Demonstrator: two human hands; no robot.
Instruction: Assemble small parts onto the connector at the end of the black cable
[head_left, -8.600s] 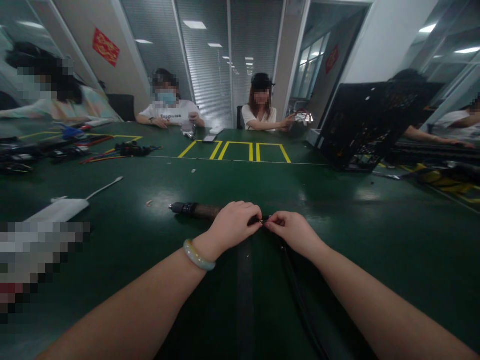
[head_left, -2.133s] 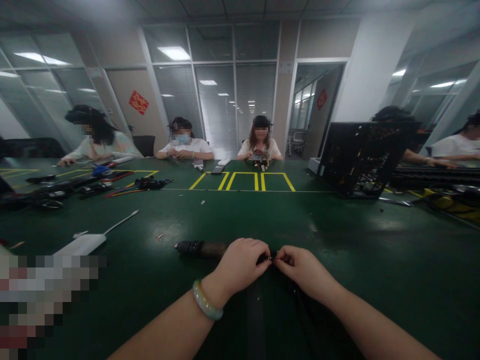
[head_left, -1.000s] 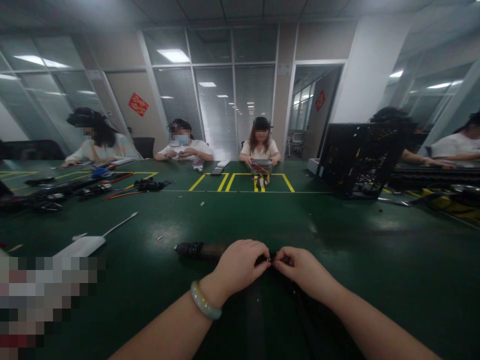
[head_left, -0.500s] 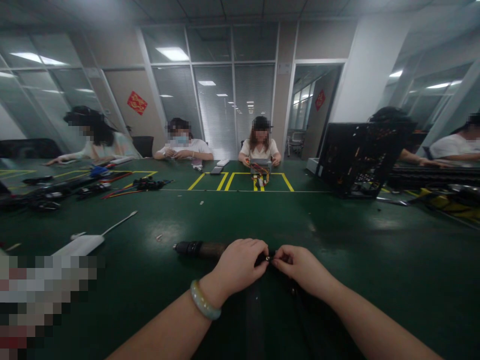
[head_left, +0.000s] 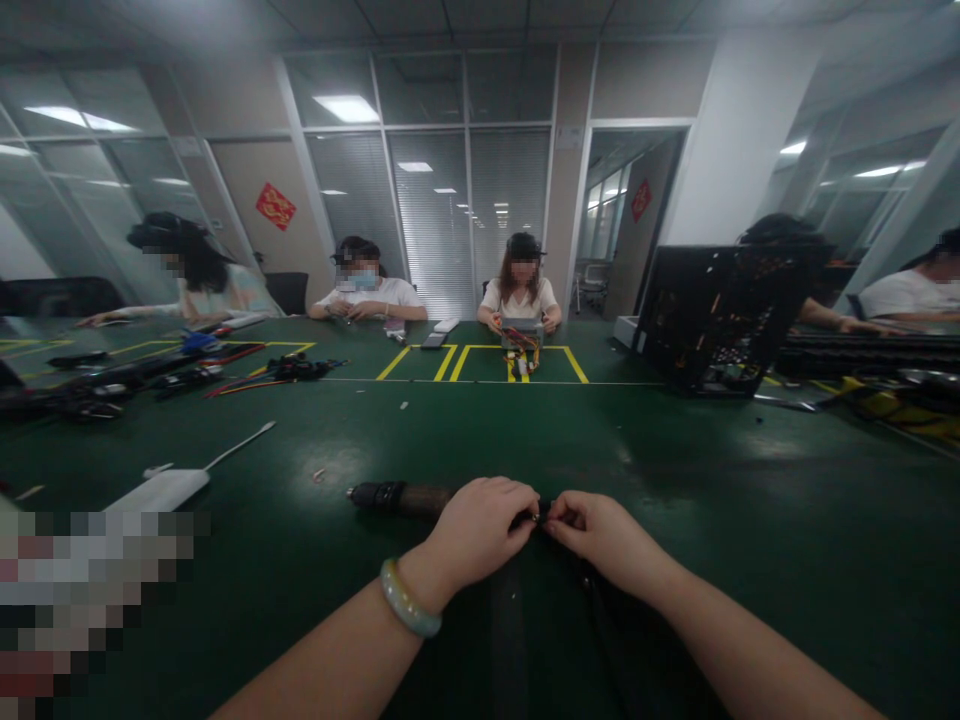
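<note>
Head view: a person's two bare hands meet low over a green table [head_left: 465, 430]. Left hand [head_left: 478, 525], with a pale green bangle [head_left: 409, 602] at the wrist, and right hand [head_left: 606, 532] each have thumb and fingers pinched closed on a small dark part [head_left: 538, 518] with a metallic glint, between the fingertips; its exact shape is unclear. Behind the left hand lies a dark cylindrical tool [head_left: 397, 500], tip pointing left. Co-workers sit across the table.
</note>
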